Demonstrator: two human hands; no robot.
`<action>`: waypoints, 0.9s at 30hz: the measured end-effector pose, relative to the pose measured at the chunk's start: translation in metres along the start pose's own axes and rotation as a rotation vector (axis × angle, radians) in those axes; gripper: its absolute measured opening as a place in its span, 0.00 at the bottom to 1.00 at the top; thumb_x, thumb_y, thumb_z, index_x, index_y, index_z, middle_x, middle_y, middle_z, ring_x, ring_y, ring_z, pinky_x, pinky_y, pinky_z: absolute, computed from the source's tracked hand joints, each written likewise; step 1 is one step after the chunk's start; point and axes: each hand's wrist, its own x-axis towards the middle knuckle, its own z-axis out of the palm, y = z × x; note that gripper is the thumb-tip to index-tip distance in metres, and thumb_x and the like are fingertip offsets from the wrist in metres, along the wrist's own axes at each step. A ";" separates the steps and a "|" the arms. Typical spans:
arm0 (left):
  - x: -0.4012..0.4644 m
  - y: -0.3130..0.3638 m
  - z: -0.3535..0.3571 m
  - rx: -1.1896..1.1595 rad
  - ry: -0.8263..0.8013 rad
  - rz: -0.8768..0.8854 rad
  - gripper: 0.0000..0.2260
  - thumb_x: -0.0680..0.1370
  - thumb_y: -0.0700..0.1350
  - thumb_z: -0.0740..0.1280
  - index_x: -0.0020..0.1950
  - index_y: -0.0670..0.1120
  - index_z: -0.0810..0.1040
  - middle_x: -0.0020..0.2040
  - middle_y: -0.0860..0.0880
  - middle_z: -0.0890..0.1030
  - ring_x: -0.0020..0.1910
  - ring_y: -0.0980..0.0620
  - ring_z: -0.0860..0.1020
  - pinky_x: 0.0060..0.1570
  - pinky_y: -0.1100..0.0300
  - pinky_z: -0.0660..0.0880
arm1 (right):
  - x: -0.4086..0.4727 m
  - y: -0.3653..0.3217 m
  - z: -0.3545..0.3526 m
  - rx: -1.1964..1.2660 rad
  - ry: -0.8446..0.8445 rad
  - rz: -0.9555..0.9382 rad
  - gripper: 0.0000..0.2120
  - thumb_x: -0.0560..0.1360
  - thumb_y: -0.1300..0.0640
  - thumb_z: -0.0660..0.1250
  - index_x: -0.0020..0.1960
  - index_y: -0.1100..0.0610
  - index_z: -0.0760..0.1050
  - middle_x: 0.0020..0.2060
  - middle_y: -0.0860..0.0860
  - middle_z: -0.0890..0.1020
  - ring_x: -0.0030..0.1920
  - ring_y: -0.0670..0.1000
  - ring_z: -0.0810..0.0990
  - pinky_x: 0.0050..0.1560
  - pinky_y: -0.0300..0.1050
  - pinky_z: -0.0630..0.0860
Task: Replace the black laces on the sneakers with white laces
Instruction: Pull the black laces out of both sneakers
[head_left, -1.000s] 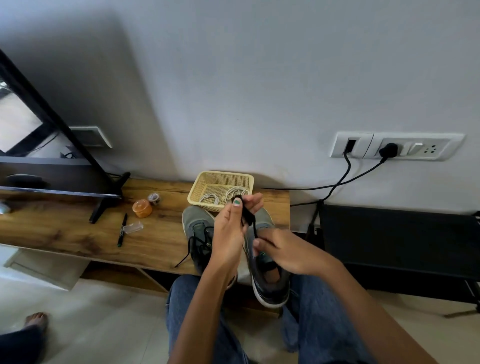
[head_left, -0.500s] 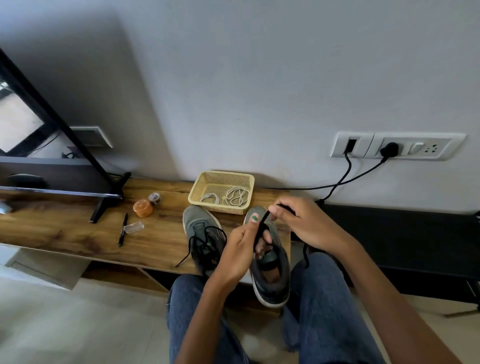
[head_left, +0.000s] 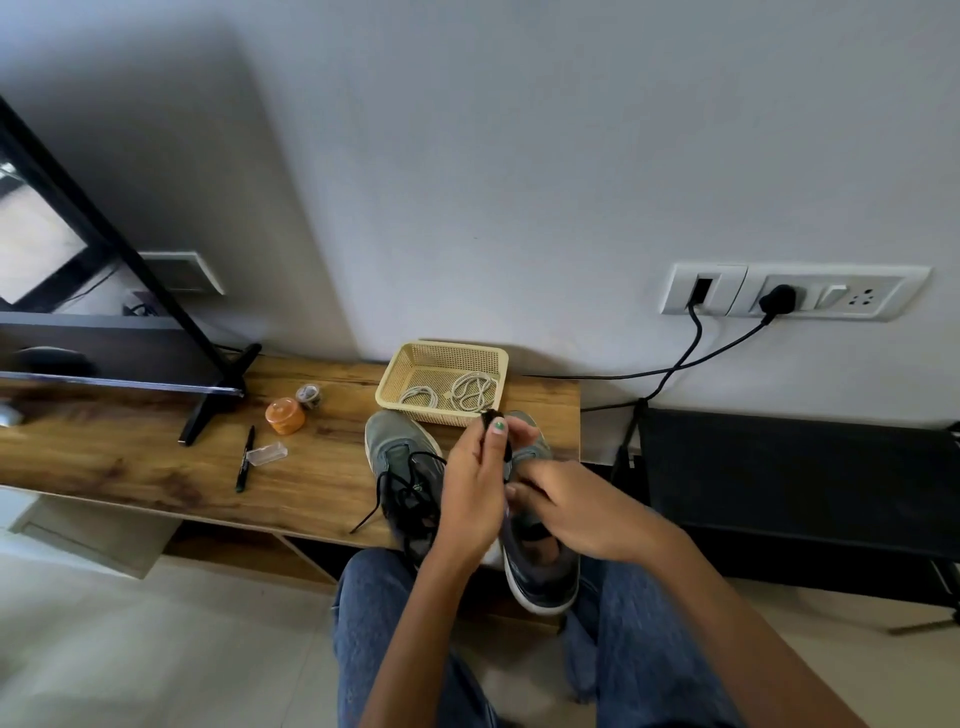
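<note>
Two grey sneakers stand on the wooden table (head_left: 130, 457). The left sneaker (head_left: 400, 457) still carries loose black laces (head_left: 410, 493). The right sneaker (head_left: 540, 571) sits partly under my hands, heel over the table edge. My left hand (head_left: 475, 499) pinches a bundle of black lace (head_left: 496, 428) above that shoe's toe. My right hand (head_left: 576, 512) rests over the shoe's tongue, fingers curled on the lace there. White laces (head_left: 470, 392) lie coiled in the yellow basket (head_left: 395, 382) just behind the shoes.
An orange lidded jar (head_left: 284, 415), a small round tin (head_left: 309, 396), a black pen (head_left: 244, 460) and a clear plastic cap (head_left: 266, 453) lie left of the shoes. A monitor stand (head_left: 208, 410) rises at left. Wall sockets (head_left: 795, 296) with black cables hang above a black case (head_left: 795, 478).
My right hand came back from the right to the shoe's tongue. My left hand rose from the shoe and now holds the gathered black lace near the basket.
</note>
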 end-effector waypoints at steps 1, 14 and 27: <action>-0.002 -0.002 0.000 0.083 -0.036 0.023 0.13 0.84 0.44 0.54 0.47 0.46 0.78 0.42 0.50 0.81 0.43 0.55 0.79 0.44 0.62 0.75 | 0.000 -0.003 -0.004 -0.004 0.025 -0.015 0.09 0.82 0.53 0.56 0.47 0.53 0.72 0.41 0.46 0.77 0.42 0.47 0.76 0.46 0.47 0.73; -0.009 0.012 0.003 -0.155 -0.130 -0.274 0.21 0.84 0.51 0.53 0.35 0.44 0.73 0.26 0.53 0.67 0.26 0.57 0.66 0.34 0.63 0.66 | 0.011 0.014 -0.035 0.215 0.298 -0.011 0.08 0.79 0.53 0.63 0.43 0.53 0.77 0.36 0.43 0.78 0.39 0.40 0.75 0.45 0.41 0.71; 0.006 0.004 0.002 -0.694 0.177 -0.276 0.15 0.84 0.48 0.51 0.42 0.44 0.70 0.38 0.48 0.80 0.38 0.53 0.81 0.44 0.61 0.79 | 0.009 0.009 0.032 0.109 0.418 0.095 0.10 0.78 0.58 0.64 0.56 0.58 0.80 0.49 0.52 0.83 0.48 0.48 0.79 0.48 0.38 0.71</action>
